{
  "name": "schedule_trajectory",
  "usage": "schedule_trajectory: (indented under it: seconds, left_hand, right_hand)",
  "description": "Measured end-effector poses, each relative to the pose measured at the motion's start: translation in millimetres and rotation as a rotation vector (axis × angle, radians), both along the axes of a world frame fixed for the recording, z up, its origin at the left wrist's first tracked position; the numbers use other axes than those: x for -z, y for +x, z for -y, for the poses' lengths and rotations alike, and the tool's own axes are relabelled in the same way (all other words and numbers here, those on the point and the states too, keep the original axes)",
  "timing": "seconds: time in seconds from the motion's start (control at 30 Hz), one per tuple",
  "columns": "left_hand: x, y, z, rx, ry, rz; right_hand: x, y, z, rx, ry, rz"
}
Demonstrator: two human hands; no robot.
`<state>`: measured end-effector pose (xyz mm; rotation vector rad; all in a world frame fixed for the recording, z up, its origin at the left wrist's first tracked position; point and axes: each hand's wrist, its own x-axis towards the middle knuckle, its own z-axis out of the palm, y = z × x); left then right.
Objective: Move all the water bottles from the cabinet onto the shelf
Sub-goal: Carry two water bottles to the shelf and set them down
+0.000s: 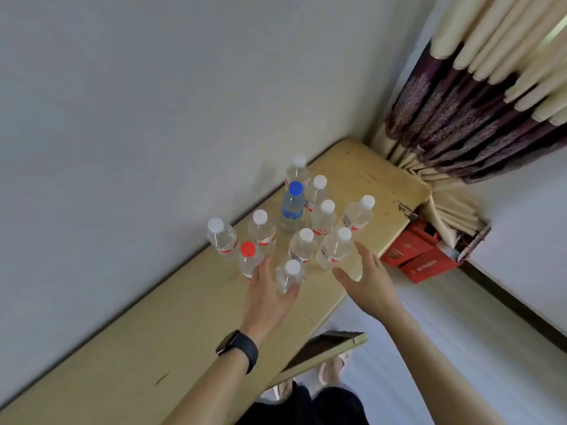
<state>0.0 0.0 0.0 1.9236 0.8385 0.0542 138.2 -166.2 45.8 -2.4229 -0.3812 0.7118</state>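
Seen from the head camera, ten clear water bottles [294, 222] stand upright in a cluster on a pale yellow cabinet top [153, 342] set against a white wall [138, 102]. Most carry white caps and red-and-white labels whose print is too blurred to read; one blue-capped bottle [292, 207] wears a blue label, and one red-capped bottle [249, 259] stands at the cluster's wall side. The left hand [270, 292], a dark watch [237, 349] on its wrist, curls its fingers around the nearest white-capped bottle [289, 276], touching it. The right hand [366, 279] hovers spread and empty just beside the cluster, nearest a labelled bottle [335, 246]. Beyond the cabinet's end lie red boxes [412, 254], their writing illegible, beneath a gathered curtain [478, 96].
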Motion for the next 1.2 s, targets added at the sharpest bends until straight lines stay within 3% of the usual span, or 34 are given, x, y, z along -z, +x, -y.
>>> schedule_trajectory:
  seconds: [0.13, 0.3, 0.57, 0.8, 1.07, 1.2]
  left_hand:
    - [8.1, 17.7, 3.6, -0.073, -0.049, -0.025]
    - [19.1, 21.9, 12.8, -0.076, -0.032, -0.097]
    - [12.3, 28.2, 18.0, -0.086, 0.071, -0.175]
    - [4.7, 7.2, 11.3, 0.108, 0.255, -0.254]
    - [3.9, -23.6, 12.9, 0.305, 0.277, -0.212]
    - [-6.7, -20.1, 19.3, 0.571, 0.487, -0.240]
  right_hand:
    - [25.0, 37.4, -28.4, 0.052, 0.060, -0.046]
    - [53.0, 54.2, -29.4, -0.029, 0.129, -0.037]
    - [41.0, 78.7, -13.4, -0.192, 0.028, -0.016]
    - [34.4, 42.7, 33.1, -0.028, -0.081, -0.001]
    - [37.9, -32.4, 67.6, 0.081, -0.095, 0.080]
    - [23.7, -63.6, 86.9, 0.089, -0.072, 0.094]
